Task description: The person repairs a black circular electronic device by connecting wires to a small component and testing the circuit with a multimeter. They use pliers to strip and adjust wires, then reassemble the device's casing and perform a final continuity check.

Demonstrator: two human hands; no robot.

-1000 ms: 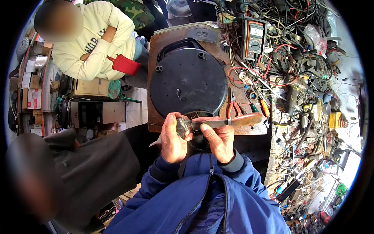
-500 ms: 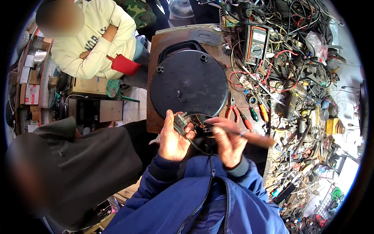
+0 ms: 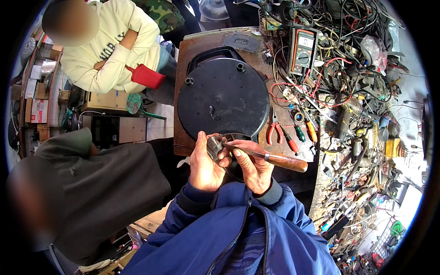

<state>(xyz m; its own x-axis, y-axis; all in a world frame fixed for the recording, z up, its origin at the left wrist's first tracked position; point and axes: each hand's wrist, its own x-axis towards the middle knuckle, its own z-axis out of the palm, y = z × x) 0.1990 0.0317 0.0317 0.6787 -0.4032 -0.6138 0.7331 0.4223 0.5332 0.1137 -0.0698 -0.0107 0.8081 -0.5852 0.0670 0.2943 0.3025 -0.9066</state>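
My left hand (image 3: pixel 204 167) is closed around a small dark-grey fitting (image 3: pixel 214 147), apparently with a cord hanging below it. My right hand (image 3: pixel 254 167) grips a knife with a wooden handle (image 3: pixel 288 162), its blade angled left against that fitting. Just beyond both hands, a round black appliance (image 3: pixel 222 98) lies underside-up on the wooden table (image 3: pixel 192 50), feet and a curved handle showing. To its right lie red-handled pliers (image 3: pixel 276 129) and red, green and orange screwdrivers (image 3: pixel 289 144).
A multimeter (image 3: pixel 302 50) and tangled cables (image 3: pixel 343 27) lie at upper right, beside a bench heaped with tools and parts (image 3: pixel 348 183). A person in a cream hoodie (image 3: pixel 119 68) stands upper left, arms crossed; another in dark clothing (image 3: pixel 101 192) is lower left. Shelving (image 3: pixel 41 91) lines the left.
The knife swung down and right, blurred, half a second ago; now it is back against the fitting. My left hand still holds the fitting, with only slight movement.
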